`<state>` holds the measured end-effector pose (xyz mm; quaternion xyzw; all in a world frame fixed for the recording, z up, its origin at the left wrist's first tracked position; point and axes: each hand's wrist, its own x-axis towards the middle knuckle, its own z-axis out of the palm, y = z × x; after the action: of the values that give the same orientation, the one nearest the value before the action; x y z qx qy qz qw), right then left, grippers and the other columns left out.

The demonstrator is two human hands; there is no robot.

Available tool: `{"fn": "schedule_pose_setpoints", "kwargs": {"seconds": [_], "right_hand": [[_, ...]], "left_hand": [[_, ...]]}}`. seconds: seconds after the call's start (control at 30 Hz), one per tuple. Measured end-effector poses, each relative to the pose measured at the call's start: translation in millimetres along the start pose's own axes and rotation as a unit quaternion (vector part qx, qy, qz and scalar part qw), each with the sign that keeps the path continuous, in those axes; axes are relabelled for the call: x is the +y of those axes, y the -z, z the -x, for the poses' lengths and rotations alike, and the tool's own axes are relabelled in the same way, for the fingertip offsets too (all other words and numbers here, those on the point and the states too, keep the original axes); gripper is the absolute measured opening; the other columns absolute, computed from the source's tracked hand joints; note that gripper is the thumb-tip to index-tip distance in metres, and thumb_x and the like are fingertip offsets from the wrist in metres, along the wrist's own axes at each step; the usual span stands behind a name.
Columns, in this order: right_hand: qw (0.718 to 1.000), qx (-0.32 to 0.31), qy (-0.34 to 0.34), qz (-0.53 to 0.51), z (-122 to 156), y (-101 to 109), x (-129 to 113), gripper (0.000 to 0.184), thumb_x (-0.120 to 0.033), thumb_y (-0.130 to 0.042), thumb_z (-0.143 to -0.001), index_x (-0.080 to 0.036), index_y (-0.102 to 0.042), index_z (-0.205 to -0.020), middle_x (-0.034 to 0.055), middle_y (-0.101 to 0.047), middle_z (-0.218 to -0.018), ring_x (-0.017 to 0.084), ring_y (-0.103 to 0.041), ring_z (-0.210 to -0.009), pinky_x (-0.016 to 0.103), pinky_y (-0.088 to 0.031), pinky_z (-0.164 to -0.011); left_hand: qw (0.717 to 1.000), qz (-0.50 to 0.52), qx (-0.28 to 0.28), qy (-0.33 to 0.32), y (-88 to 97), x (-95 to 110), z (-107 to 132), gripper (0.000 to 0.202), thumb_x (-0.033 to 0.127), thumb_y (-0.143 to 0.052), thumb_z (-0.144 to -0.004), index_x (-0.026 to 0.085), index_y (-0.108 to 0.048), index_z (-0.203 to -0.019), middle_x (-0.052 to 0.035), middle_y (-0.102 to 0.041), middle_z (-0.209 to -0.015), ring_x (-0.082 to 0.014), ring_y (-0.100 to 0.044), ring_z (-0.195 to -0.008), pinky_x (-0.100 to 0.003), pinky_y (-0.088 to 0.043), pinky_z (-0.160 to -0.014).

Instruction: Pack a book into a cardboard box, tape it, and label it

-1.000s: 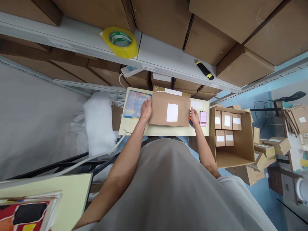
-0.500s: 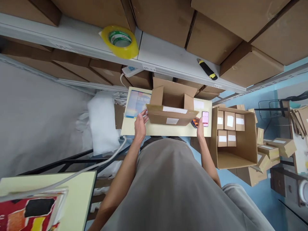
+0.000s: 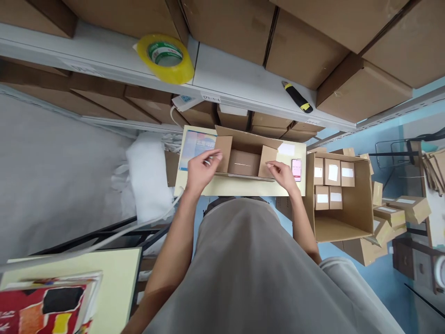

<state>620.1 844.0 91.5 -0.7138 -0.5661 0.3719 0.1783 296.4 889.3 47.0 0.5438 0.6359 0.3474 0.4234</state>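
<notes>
An upright cardboard box (image 3: 245, 162) stands on the pale yellow table (image 3: 189, 189) with its top flaps unfolded. A short bright line shows on its inner bottom. At the box's left side flap (image 3: 224, 150), my left hand (image 3: 203, 170) has loosely bent fingers with a gap at the thumb, grasping nothing visible. My right hand (image 3: 283, 176) is over the right side flap (image 3: 269, 161), fingertips at its face, fingers loosely bent. A phone (image 3: 296, 170) with a lit screen lies just right of that hand. Behind my left hand lies a blue printed sheet (image 3: 196, 147).
A shelf (image 3: 236, 69) across the front carries a yellow tape roll (image 3: 165, 58), a utility knife (image 3: 297, 97) and large boxes. On the right, a big open carton (image 3: 361, 199) holds several small labelled boxes. White wrapping material (image 3: 148, 176) is at left, near a cable (image 3: 132, 232).
The box has tipped from leaning toward me to upright, so its inside shows. Both hands have moved from its outer sides up to the side flaps. An orange-and-blue object by my right hand is out of sight.
</notes>
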Motion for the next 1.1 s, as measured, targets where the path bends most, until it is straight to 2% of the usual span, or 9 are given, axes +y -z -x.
{"fn": "schedule_pose_setpoints", "kwargs": {"seconds": [0.13, 0.23, 0.33, 0.43, 0.6, 0.77, 0.87, 1.0, 1.1], "right_hand": [[0.964, -0.175, 0.046, 0.196, -17.4, -7.5, -50.6, 0.039, -0.039, -0.054, -0.12, -0.023, -0.088, -0.132, 0.0108, -0.089, -0.116, 0.028, -0.08, -0.112, 0.033, -0.054, -0.094], [0.927, -0.207, -0.009, 0.314, -23.9, -15.0, -72.3, 0.039, -0.038, -0.055, -0.121, -0.018, -0.088, -0.125, 0.0191, -0.087, -0.125, 0.032, -0.08, -0.116, 0.035, -0.054, -0.089], [0.919, -0.186, -0.03, 0.345, -13.8, -9.6, -71.1, 0.037, -0.037, -0.054, -0.122, -0.018, -0.081, -0.137, 0.019, -0.087, -0.125, 0.032, -0.08, -0.117, 0.036, -0.053, -0.089], [0.94, -0.118, -0.016, 0.321, 9.2, 6.2, -46.6, 0.032, -0.036, -0.055, -0.122, -0.021, -0.075, -0.141, 0.016, -0.085, -0.13, 0.03, -0.076, -0.123, 0.035, -0.053, -0.093], [0.968, 0.013, -0.046, 0.248, 39.4, 21.4, 6.0, 0.025, -0.03, -0.056, -0.117, -0.021, -0.078, -0.123, 0.0137, -0.083, -0.121, 0.03, -0.075, -0.111, 0.036, -0.054, -0.089], [0.975, 0.08, -0.045, 0.203, 46.0, 14.7, 17.5, 0.032, -0.037, -0.055, -0.114, -0.021, -0.081, -0.124, 0.0154, -0.081, -0.128, 0.031, -0.077, -0.109, 0.04, -0.058, -0.089], [0.973, 0.115, -0.027, 0.196, 47.3, 9.9, 10.7, 0.039, -0.044, -0.052, -0.114, -0.021, -0.083, -0.122, 0.0175, -0.079, -0.136, 0.031, -0.077, -0.106, 0.042, -0.061, -0.09], [0.962, 0.172, -0.032, 0.21, 49.8, 0.2, -3.5, 0.044, -0.051, -0.051, -0.114, -0.021, -0.083, -0.122, 0.0202, -0.076, -0.141, 0.033, -0.077, -0.113, 0.047, -0.063, -0.097], [0.956, 0.198, -0.045, 0.213, 54.2, -10.8, -18.1, 0.045, -0.052, -0.052, -0.113, -0.021, -0.083, -0.12, 0.0212, -0.076, -0.139, 0.035, -0.077, -0.116, 0.05, -0.064, -0.099]], "left_hand": [[0.96, -0.195, -0.19, -0.065, -18.1, 33.4, -10.5, 0.043, 0.032, -0.06, -0.108, 0.022, -0.085, -0.142, -0.0115, -0.089, -0.126, -0.0313, -0.081, -0.12, -0.04, -0.061, -0.11], [0.916, -0.322, -0.227, -0.072, -21.4, 40.6, -8.9, 0.047, 0.024, -0.058, -0.108, 0.02, -0.083, -0.147, -0.0165, -0.087, -0.126, -0.0367, -0.076, -0.133, -0.043, -0.059, -0.113], [0.921, -0.323, -0.189, -0.108, -3.2, 32.5, 0.2, 0.05, 0.029, -0.055, -0.111, 0.019, -0.078, -0.154, -0.0165, -0.085, -0.137, -0.0385, -0.072, -0.136, -0.047, -0.058, -0.115], [0.943, -0.288, -0.109, -0.125, 28.9, 10.8, 8.8, 0.048, 0.034, -0.056, -0.11, 0.021, -0.08, -0.15, -0.0132, -0.083, -0.144, -0.0378, -0.071, -0.135, -0.05, -0.056, -0.119], [0.972, -0.232, -0.01, -0.037, 65.7, -28.1, 12.8, 0.039, 0.036, -0.064, -0.103, 0.025, -0.087, -0.133, -0.0098, -0.087, -0.136, -0.0351, -0.076, -0.124, -0.05, -0.059, -0.118], [0.995, -0.093, 0.023, -0.009, 67.6, -34.0, 11.8, 0.03, 0.041, -0.067, -0.102, 0.026, -0.089, -0.116, -0.0069, -0.089, -0.12, -0.0274, -0.082, -0.11, -0.041, -0.065, -0.11], [0.998, 0.001, 0.067, 0.019, 67.5, -41.3, -3.7, 0.033, 0.039, -0.062, -0.105, 0.02, -0.084, -0.12, -0.0089, -0.089, -0.118, -0.0248, -0.084, -0.112, -0.037, -0.066, -0.107], [0.977, -0.095, 0.131, 0.138, 61.8, -72.2, -52.4, 0.038, 0.029, -0.063, -0.1, 0.015, -0.076, -0.134, -0.0151, -0.084, -0.128, -0.0306, -0.08, -0.121, -0.047, -0.061, -0.119], [0.95, -0.177, 0.081, 0.243, 45.8, -97.8, -91.8, 0.064, 0.033, -0.078, -0.09, 0.007, -0.065, -0.147, -0.0305, -0.069, -0.154, -0.0455, -0.065, -0.149, -0.061, -0.051, -0.129]]}}
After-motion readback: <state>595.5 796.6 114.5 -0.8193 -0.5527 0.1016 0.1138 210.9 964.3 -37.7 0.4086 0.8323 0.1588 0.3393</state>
